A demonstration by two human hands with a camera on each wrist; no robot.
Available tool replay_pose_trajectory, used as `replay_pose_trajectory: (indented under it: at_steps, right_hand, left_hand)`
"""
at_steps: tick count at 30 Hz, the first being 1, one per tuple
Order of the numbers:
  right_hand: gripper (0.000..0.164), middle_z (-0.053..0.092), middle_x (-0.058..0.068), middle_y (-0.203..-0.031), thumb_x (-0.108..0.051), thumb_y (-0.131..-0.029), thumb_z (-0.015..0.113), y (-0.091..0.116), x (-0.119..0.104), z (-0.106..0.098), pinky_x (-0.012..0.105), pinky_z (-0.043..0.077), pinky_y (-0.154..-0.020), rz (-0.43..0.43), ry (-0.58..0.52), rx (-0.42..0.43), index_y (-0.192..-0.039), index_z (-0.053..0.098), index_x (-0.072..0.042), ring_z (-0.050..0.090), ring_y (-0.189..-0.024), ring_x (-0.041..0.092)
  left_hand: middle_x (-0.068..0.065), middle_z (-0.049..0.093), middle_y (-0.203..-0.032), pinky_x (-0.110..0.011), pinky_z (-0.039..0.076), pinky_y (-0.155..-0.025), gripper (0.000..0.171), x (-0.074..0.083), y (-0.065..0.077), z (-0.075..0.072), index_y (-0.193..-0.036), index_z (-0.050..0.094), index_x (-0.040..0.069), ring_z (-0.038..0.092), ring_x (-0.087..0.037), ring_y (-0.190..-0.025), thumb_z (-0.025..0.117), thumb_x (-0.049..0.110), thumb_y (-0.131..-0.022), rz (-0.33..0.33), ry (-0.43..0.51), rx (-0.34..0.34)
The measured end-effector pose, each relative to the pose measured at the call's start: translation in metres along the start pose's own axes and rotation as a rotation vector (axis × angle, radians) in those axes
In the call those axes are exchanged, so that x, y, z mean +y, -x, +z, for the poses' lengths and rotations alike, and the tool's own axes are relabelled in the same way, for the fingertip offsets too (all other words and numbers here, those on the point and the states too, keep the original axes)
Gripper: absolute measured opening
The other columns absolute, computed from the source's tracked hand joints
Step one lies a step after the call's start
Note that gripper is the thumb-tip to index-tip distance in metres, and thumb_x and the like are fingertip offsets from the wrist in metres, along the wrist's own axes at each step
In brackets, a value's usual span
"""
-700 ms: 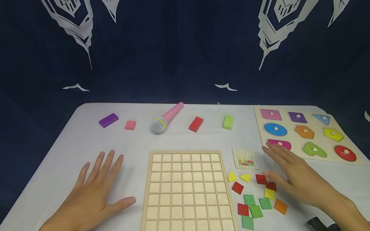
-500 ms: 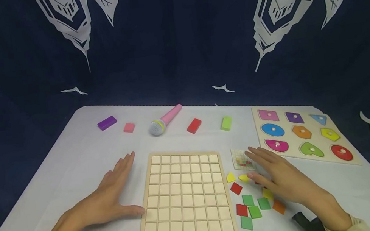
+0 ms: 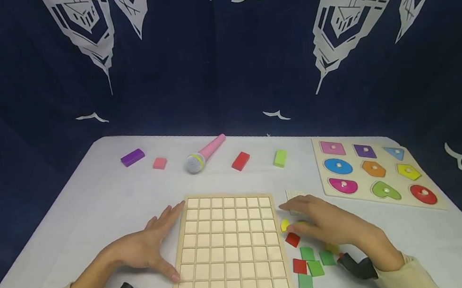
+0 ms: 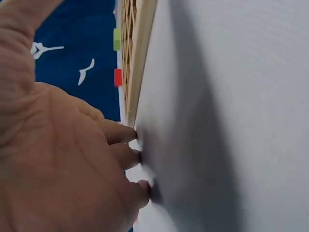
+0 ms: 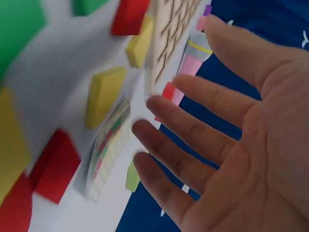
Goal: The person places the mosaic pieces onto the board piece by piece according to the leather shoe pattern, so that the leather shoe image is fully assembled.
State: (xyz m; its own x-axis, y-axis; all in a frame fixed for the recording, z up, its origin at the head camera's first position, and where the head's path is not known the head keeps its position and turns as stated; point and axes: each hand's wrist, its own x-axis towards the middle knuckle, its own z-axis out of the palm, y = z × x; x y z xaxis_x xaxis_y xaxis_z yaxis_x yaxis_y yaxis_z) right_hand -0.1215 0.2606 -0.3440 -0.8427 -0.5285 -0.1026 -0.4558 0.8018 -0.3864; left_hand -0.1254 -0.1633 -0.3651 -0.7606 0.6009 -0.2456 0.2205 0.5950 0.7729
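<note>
A light wooden grid board (image 3: 230, 248) lies flat on the table with its square cells bare. Along its left edge stands my left hand (image 3: 148, 243), thumb and fingers spread, fingertips right at the frame. In the left wrist view, three fingertips reach down to the cloth beside the board's rim (image 4: 144, 48). My right hand (image 3: 329, 220) hovers at the board's right side with straight, parted fingers and holds nothing. It partly covers a small pattern card (image 5: 108, 145) and several loose tiles. Around it lie a red tile (image 3: 293, 239), a green tile (image 3: 315, 268) and a yellow tile (image 5: 104, 96).
At the back lie a purple block (image 3: 132, 157), a pink block (image 3: 159, 163), a pink toy microphone (image 3: 206, 154), a red block (image 3: 240, 161) and a lime block (image 3: 279, 158). A knobbed shape puzzle (image 3: 359, 184) rests at the right. A dark blue curtain (image 3: 188, 73) hangs behind.
My left hand has moved right to the board's left edge. My right hand has moved left from beside the shape puzzle to over the card and tiles. The view has tilted up slightly.
</note>
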Motion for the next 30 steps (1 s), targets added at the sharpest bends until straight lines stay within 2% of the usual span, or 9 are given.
replay_pose_trajectory:
  at_steps: [5,7,17,25,30]
  right_hand:
    - [0.038,0.067,0.0,-0.125,-0.024,-0.093,0.071,-0.009,0.002,0.001,0.044,0.054,-0.099,-0.042,-0.023,-0.033,-0.128,0.067,-0.008,0.061,-0.112,0.018]
    - [0.033,0.067,-0.003,-0.122,-0.02,-0.091,0.072,-0.01,0.003,0.002,0.041,0.055,-0.097,-0.032,-0.018,-0.038,-0.123,0.07,-0.01,0.061,-0.108,0.016]
    - [0.03,0.063,-0.01,-0.118,-0.014,-0.088,0.076,-0.016,0.001,0.008,0.041,0.055,-0.096,0.024,0.032,-0.031,-0.116,0.073,-0.022,0.057,-0.108,0.014]
    - [0.03,0.065,-0.009,-0.117,-0.008,-0.088,0.074,-0.017,0.001,0.01,0.042,0.056,-0.096,0.005,0.048,-0.021,-0.115,0.073,-0.02,0.06,-0.109,0.015]
    - [0.029,0.065,-0.009,-0.115,-0.006,-0.088,0.074,-0.017,0.001,0.011,0.041,0.056,-0.095,0.006,0.074,0.0,-0.113,0.074,-0.02,0.06,-0.106,0.014]
  left_hand:
    - [-0.02,-0.001,-0.168,-0.066,-0.006,-0.12,0.146,-0.006,-0.004,0.001,-0.161,0.002,0.006,-0.009,-0.043,-0.154,0.096,0.039,-0.055,0.04,-0.08,-0.002]
    - [-0.019,0.0,-0.169,-0.064,-0.006,-0.121,0.145,-0.006,-0.006,0.002,-0.161,0.004,0.003,-0.008,-0.041,-0.154,0.095,0.039,-0.054,0.051,-0.107,-0.003]
    - [-0.021,0.003,-0.168,-0.065,-0.002,-0.121,0.146,-0.005,-0.006,0.0,-0.159,0.008,-0.001,-0.004,-0.043,-0.154,0.096,0.045,-0.052,0.038,-0.179,0.005]
    - [-0.021,-0.003,-0.168,-0.069,-0.008,-0.118,0.152,-0.004,-0.012,-0.003,-0.159,0.004,-0.002,-0.009,-0.043,-0.154,0.096,0.046,-0.049,0.032,-0.217,-0.03]
    - [-0.02,-0.003,-0.168,-0.069,-0.007,-0.119,0.152,-0.005,-0.014,-0.003,-0.159,0.004,-0.002,-0.009,-0.043,-0.154,0.096,0.047,-0.048,0.03,-0.243,-0.035]
